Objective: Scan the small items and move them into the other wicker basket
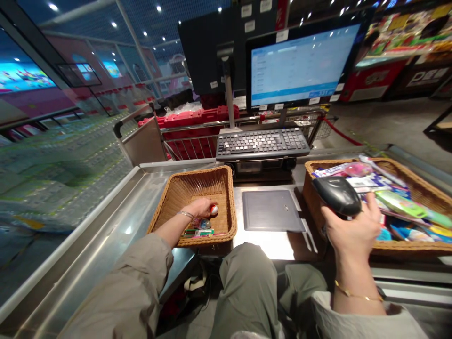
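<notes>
My left hand [200, 207] reaches into the left wicker basket [169, 197] and is closed on a small red and white item [213, 209]. A few packaged items [199, 229] lie under it on the basket's floor. My right hand [353, 228] grips a black handheld barcode scanner [336, 194], held up over the near left corner of the right wicker basket [429, 195]. That basket is full of several colourful packaged goods [388, 195].
A flat grey scanner plate [271, 210] lies between the baskets on the steel counter [106, 226]. Behind it are a keyboard [261, 142] and a lit monitor [298, 66]. A shopping cart [190, 136] stands beyond the counter. My knees sit under the counter's near edge.
</notes>
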Demonstrator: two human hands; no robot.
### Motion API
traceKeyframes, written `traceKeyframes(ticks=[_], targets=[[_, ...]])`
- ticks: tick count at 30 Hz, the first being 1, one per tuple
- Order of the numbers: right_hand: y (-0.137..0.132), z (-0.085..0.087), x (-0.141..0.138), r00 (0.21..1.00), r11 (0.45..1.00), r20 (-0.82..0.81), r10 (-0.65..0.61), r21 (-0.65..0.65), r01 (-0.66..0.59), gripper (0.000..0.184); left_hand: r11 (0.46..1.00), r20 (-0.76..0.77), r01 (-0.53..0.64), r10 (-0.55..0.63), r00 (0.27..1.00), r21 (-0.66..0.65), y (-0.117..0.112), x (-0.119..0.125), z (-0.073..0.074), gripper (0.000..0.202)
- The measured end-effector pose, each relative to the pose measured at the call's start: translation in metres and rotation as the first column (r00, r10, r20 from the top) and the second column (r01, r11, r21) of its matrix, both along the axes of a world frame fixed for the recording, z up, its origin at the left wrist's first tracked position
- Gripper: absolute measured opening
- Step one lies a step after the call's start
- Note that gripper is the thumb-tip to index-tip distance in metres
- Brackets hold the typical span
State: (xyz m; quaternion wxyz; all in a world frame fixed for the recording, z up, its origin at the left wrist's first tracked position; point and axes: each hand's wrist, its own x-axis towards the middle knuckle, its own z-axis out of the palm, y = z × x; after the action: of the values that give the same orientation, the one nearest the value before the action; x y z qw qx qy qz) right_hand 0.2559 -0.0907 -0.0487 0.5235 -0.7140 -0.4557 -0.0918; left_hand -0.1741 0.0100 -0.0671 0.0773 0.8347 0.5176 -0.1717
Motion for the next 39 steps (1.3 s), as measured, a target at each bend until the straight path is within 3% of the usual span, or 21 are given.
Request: traceKeyframes(ticks=[10,14,20,27,32,39], targets=[[-0.001,0.009,-0.004,0.997,0.999,-0.077,0.013,0.033,-0.011,0.069,0.997,-0.121,0.035,-0.027,0.992,0.069,-0.009,0.012,0.001,0.037],[-0.003,0.011,-0.006,0.993,1.000,-0.113,0.024,0.012,-0.023,0.067,0.981,-0.118,0.081,-0.061,0.991,0.176,-0.009,0.016,0.009,0.024],[0.000,0.007,-0.009,0.993,0.997,-0.084,0.083,0.018,-0.082,0.068,0.892,-0.070,0.126,-0.105,0.992,0.435,-0.009,0.008,0.032,0.033],[0.003,0.003,-0.011,0.997,0.997,-0.002,0.080,0.022,-0.080,0.064,0.769,0.101,-0.091,0.035,0.994,0.633,-0.010,0.007,0.064,0.050],[0.003,0.004,-0.014,0.991,0.991,0.019,0.135,-0.009,-0.134,0.056,0.672,0.316,-0.317,0.128,0.940,0.669,-0.009,0.018,0.082,0.050],[0.000,0.007,-0.017,0.988,0.988,0.056,0.147,-0.044,-0.145,0.044,0.662,0.483,-0.387,0.043,0.874,0.642,-0.012,0.072,0.100,0.051]])
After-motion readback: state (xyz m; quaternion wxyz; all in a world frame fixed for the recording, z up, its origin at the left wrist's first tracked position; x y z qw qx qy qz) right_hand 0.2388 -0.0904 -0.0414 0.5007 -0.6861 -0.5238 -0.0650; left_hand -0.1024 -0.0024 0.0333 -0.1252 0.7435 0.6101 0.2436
